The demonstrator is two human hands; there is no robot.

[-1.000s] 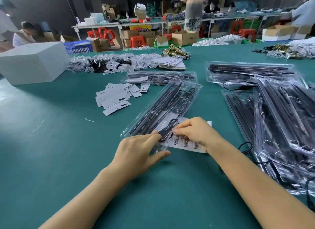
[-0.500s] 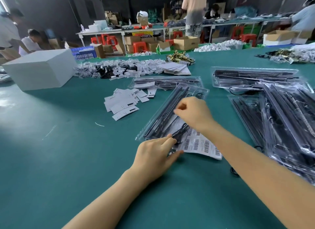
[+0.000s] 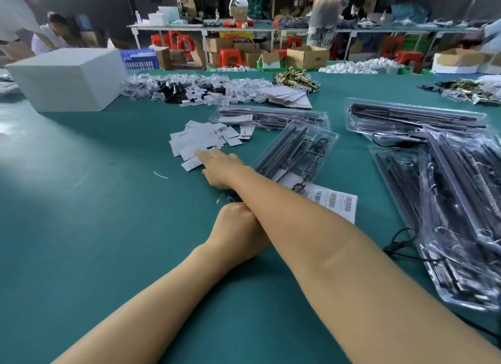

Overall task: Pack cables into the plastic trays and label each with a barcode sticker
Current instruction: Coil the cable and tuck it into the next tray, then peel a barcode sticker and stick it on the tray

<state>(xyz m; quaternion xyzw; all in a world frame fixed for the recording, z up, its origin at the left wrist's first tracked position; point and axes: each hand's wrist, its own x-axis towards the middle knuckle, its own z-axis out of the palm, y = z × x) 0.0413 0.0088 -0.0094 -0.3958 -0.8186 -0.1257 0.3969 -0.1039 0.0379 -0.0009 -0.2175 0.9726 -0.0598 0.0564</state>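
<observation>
A clear plastic tray [image 3: 298, 155] with black cables in it lies slantwise on the green table. A white barcode sticker sheet [image 3: 337, 201] sits at the tray's near end. My right hand [image 3: 221, 168] reaches across to the left, its fingers straight, with the index fingertip on a pile of small white labels [image 3: 200, 140]. My left hand [image 3: 238, 228] rests on the table by the tray's near corner. My right forearm crosses over it and hides its fingers.
Several filled trays are stacked at the right [image 3: 461, 201], with loose black cable beside them. More trays lie behind [image 3: 271, 117] and at the far right [image 3: 414, 117]. A white box [image 3: 67, 79] stands far left, beside heaps of small bagged parts [image 3: 189, 89]. People work at tables behind.
My right hand has left the tray and swung left over my left hand to the label pile. My left hand has stayed at the tray's near end.
</observation>
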